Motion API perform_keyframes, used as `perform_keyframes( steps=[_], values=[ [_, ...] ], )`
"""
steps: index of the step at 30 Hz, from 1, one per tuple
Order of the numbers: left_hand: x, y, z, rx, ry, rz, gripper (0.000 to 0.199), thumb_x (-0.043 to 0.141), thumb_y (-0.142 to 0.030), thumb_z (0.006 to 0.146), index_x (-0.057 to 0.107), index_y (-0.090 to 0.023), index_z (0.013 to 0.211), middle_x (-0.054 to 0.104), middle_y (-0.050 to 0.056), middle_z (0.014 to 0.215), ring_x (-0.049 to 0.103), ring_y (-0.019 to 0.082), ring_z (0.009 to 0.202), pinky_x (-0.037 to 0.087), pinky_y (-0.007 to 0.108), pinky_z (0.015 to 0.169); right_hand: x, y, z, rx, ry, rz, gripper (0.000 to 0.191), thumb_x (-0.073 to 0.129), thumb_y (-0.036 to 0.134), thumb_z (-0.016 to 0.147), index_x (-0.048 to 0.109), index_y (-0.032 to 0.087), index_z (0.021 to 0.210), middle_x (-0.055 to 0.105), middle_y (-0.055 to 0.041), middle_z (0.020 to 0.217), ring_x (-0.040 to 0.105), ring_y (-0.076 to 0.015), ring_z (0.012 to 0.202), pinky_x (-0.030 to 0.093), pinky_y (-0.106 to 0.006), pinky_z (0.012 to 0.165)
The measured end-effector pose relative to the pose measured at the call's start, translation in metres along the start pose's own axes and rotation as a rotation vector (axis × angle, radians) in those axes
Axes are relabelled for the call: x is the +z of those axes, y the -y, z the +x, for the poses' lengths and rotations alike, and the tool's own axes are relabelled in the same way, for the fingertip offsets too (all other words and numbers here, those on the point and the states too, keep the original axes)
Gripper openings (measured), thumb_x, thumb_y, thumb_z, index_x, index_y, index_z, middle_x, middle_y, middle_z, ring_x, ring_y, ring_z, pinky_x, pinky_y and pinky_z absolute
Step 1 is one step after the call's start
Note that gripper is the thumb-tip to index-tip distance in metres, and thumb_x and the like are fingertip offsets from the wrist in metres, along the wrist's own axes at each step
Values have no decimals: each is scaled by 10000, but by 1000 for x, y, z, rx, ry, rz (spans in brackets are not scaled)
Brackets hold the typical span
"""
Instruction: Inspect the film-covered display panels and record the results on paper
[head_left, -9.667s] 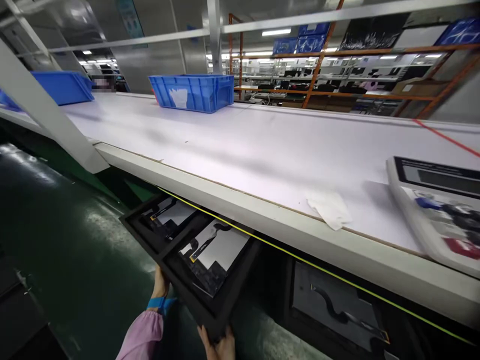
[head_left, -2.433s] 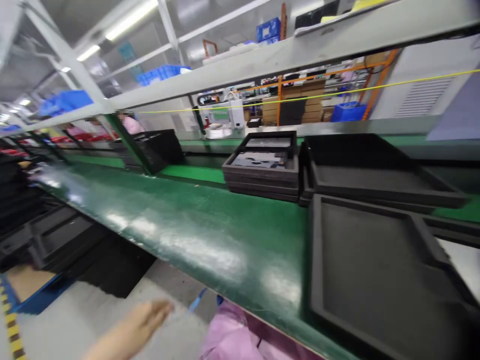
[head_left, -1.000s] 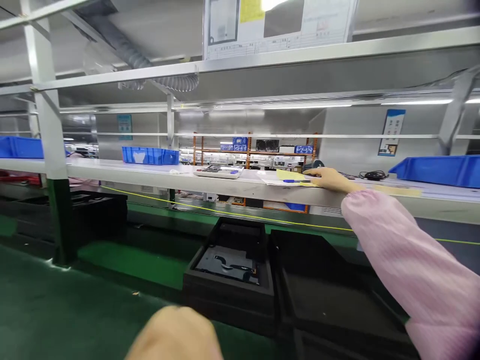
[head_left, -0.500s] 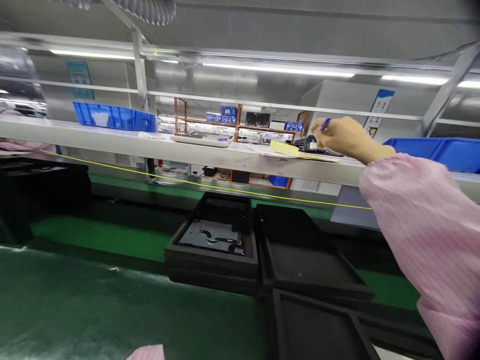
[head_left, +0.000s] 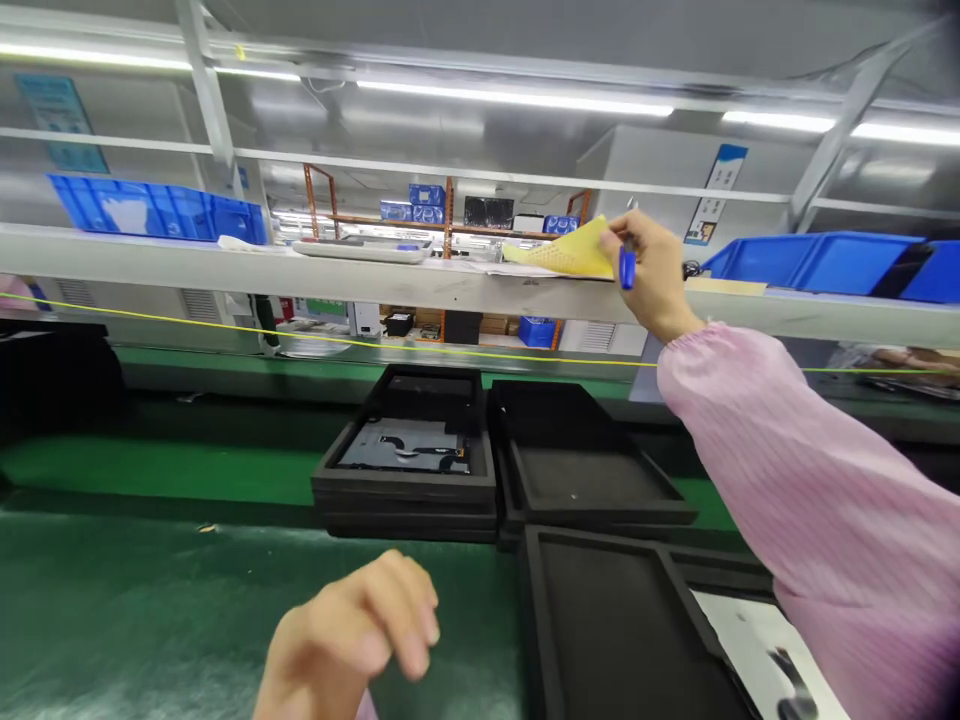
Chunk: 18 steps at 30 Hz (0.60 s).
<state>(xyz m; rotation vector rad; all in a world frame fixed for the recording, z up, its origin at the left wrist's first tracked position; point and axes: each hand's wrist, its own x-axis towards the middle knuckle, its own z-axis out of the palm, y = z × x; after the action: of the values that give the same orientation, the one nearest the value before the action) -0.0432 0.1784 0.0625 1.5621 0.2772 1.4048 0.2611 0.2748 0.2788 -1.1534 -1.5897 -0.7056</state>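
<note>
My right hand (head_left: pixel 651 270) is at the shelf, pinching the corner of a yellow sheet (head_left: pixel 574 250) that is partly lifted. A blue pen (head_left: pixel 627 268) is also in this hand. Low in the view, my left hand (head_left: pixel 352 635) hovers above the green bench (head_left: pixel 187 600), fingers bent and apart, holding nothing. In front of it is a stack of black trays (head_left: pixel 405 490); the top one holds a grey panel (head_left: pixel 405 446) with dark flex cables.
More black trays (head_left: pixel 592 470) stand at centre right, with another tray (head_left: pixel 630 630) nearer. Blue bins (head_left: pixel 157 210) sit on the white shelf (head_left: pixel 300 280). A yellow line (head_left: pixel 225 325) stretches across below the shelf.
My right hand has taken hold of the yellow sheet and raised its corner. My left hand has come into view from below. The view has shifted to the right.
</note>
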Motion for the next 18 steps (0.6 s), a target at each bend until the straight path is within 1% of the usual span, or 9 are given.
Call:
perform_keyframes(
  steps=[2, 4, 5, 6, 9, 11, 13, 15, 18],
  values=[
    [1, 2, 9, 12, 51, -20, 352, 530, -449, 883, 690, -143, 950, 646, 118, 816, 584, 298, 839, 452, 417, 775, -14, 16, -41, -272, -106, -105, 132, 485, 172, 890, 558, 152, 782, 541, -32, 720, 403, -109, 654, 340, -278, 642],
    [1, 10, 12, 19, 112, -64, 300, 518, -401, 906, 687, -167, 987, 653, 93, 844, 582, 266, 847, 445, 375, 791, -27, 29, -103, -575, -5, -206, 106, 524, 116, 845, 598, 179, 887, 598, -37, 752, 452, -141, 694, 355, -303, 659],
    [2, 16, 12, 4, 137, -78, 270, 508, -369, 923, 683, -185, 1014, 658, 76, 872, 582, 246, 862, 439, 351, 810, -33, 33, -141, -629, 18, -182, 171, 544, 122, 835, 604, 181, 984, 602, -37, 734, 471, -152, 684, 366, -308, 645],
    [4, 22, 12, -32, 160, -75, 244, 497, -335, 940, 676, -203, 1042, 662, 58, 904, 584, 226, 884, 432, 326, 831, -37, 35, -180, -659, 128, -127, 227, 532, 126, 843, 580, 163, 1061, 610, -47, 737, 504, -167, 704, 392, -312, 646],
    [15, 38, 16, -190, 227, 14, 213, 478, -263, 972, 654, -226, 1087, 669, 23, 978, 592, 186, 955, 412, 270, 878, -42, 31, -294, -604, 498, -8, 180, 427, 90, 864, 560, 140, 973, 646, -93, 837, 562, -185, 754, 412, -323, 634],
    [25, 42, 20, -246, 269, 71, 198, 486, -250, 972, 645, -218, 1086, 671, 19, 988, 598, 176, 969, 414, 255, 875, -43, 22, -347, -499, 695, 132, 172, 390, 121, 896, 549, 163, 844, 643, -77, 810, 560, -160, 704, 422, -315, 643],
    [32, 39, 21, -240, 302, 127, 179, 498, -250, 964, 651, -209, 1047, 666, 21, 985, 596, 173, 964, 414, 258, 874, -42, 12, -373, -327, 725, 243, 208, 420, 202, 926, 551, 177, 766, 632, -57, 746, 556, -156, 682, 431, -312, 663],
    [36, 31, 16, -205, 384, 132, 161, 533, -296, 948, 663, -201, 946, 661, 24, 933, 603, 175, 900, 435, 270, 833, -40, 3, -376, 17, 603, 329, 240, 440, 266, 942, 583, 187, 766, 625, -44, 722, 569, -155, 688, 434, -300, 668],
    [37, 18, -3, -131, 579, 52, 357, 512, -444, 946, 639, -213, 704, 632, 6, 682, 604, 163, 644, 479, 272, 648, -32, -1, -362, 709, 287, 593, 296, 418, 386, 951, 615, 199, 832, 615, -37, 737, 573, -144, 657, 438, -280, 629]
  ],
)
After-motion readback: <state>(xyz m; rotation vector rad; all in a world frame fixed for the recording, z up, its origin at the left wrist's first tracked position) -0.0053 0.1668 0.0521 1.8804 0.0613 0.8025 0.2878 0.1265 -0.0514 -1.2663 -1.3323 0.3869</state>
